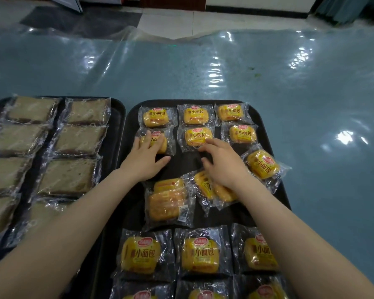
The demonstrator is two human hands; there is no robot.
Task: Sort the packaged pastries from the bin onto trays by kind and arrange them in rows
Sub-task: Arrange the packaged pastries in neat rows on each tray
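Left tray [119, 117]: brown cake packs [78, 139] in tidy rows, undisturbed. Right tray [131, 117]: left hand [146, 157] lies flat, fingers spread, on a yellow bun pack [158, 141] in the second row; right hand [221, 162] is open, fingertips at the middle pack [198, 135]. Risk: slick wrappers skid, knocking the rows askew. Loose packs [168, 201] heaped under the right wrist obstruct the third row; one [262, 164] sits tilted near the right rim.

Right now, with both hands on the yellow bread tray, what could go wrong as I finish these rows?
The tilted packet lies at the right rim of the tray; a nudge might push it off. The right hand reaches over the loose packets heaped mid-tray, so the forearm could drag them. The left hand presses one second-row packet, which may skew that row.
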